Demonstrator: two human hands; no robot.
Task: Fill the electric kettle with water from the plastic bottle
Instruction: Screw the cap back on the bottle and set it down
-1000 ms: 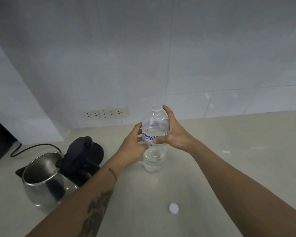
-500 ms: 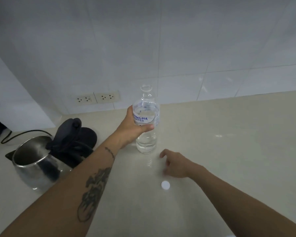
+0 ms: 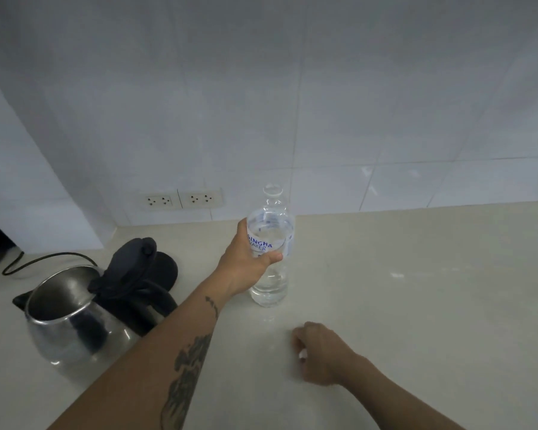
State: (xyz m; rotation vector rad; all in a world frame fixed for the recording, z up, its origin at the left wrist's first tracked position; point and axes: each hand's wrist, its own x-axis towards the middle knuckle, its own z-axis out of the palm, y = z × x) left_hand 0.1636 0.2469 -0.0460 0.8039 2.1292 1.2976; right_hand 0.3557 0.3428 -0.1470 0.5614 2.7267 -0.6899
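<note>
Since half a second ago, right hand (image 3: 322, 352) has dropped onto the white cap (image 3: 302, 355) on the countertop (image 3: 416, 290); fingers curled over it, cap barely showing, grip itself hard to confirm. Left hand (image 3: 246, 262) wrapped around the label of the plastic bottle (image 3: 271, 243), which stands upright and uncapped on the counter, partly full. Electric kettle (image 3: 72, 324) sits well left of the bottle, lid (image 3: 131, 265) flipped open, cord (image 3: 44, 259) trailing off left. Wall sockets (image 3: 184, 199) behind.

clear bottle (image 3: 269, 243) blue lettering, silver kettle (image 3: 72, 324) black lid (image 3: 131, 265)
</note>
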